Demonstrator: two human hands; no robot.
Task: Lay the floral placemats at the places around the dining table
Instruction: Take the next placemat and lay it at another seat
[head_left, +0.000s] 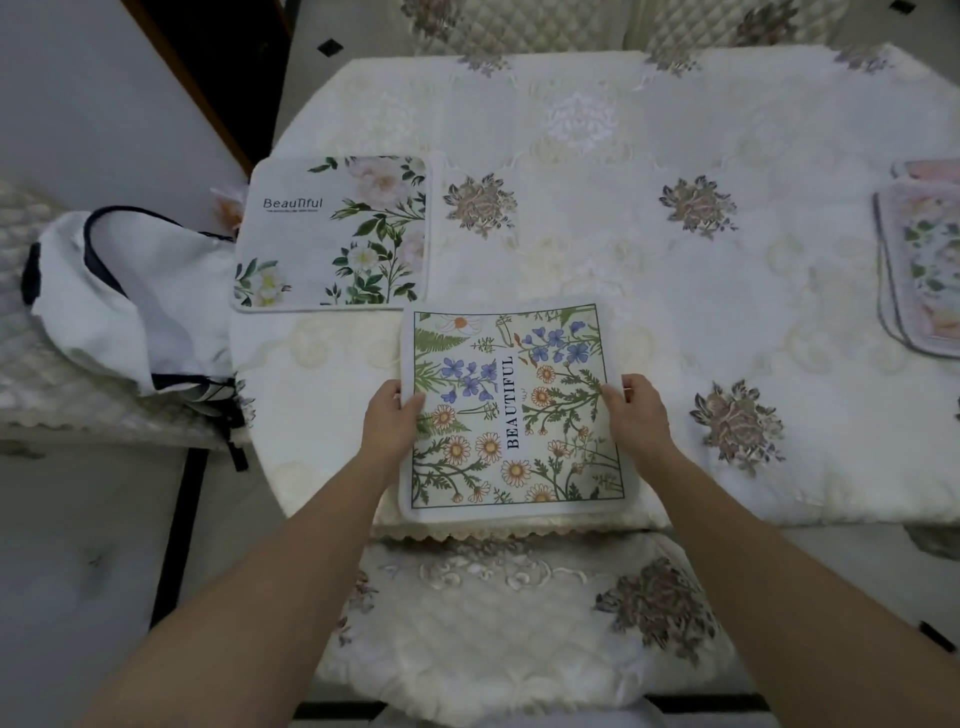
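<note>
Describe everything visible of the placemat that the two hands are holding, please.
The placemat is a rounded rectangle, seemingly fabric, with a white border and a print of orange daisies, blue flowers, green ferns and the word BEAUTIFUL. It lies flat at the near edge of the table. The left hand grips its left edge, the right hand its right edge, thumbs on top.

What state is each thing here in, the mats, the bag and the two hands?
Daisy placemat: at the near table edge, gripped at both sides, lettering sideways.
Rose placemat: lying flat at the table's left end, untouched.
Right-edge placemats: stacked, partly out of frame.
White bag: slumped on the left chair.
Left hand: grips the daisy placemat's left edge.
Right hand: grips its right edge.
</note>
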